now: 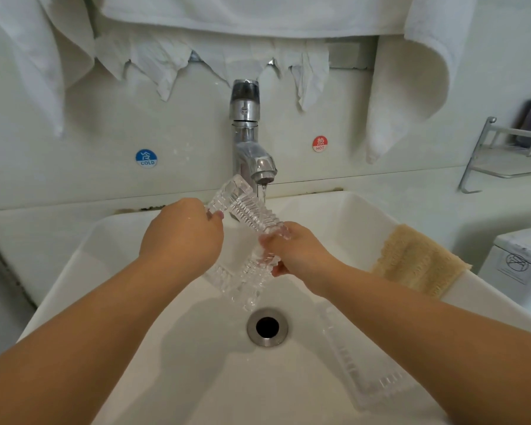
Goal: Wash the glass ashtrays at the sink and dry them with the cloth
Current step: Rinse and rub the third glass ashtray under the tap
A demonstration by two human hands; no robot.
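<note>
Left hand (181,237) and right hand (298,251) both grip glass ashtray (246,210) under running faucet (252,142). White sink (135,302) below hands; tan cloth (417,262) on rim right of right hand; white towels (227,23) above.

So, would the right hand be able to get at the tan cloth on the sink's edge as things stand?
Probably yes, once it lets go: the tan cloth lies draped over the sink rim beside the right hand with nothing between them, but that hand and the left hand grip the glass ashtray.
</note>
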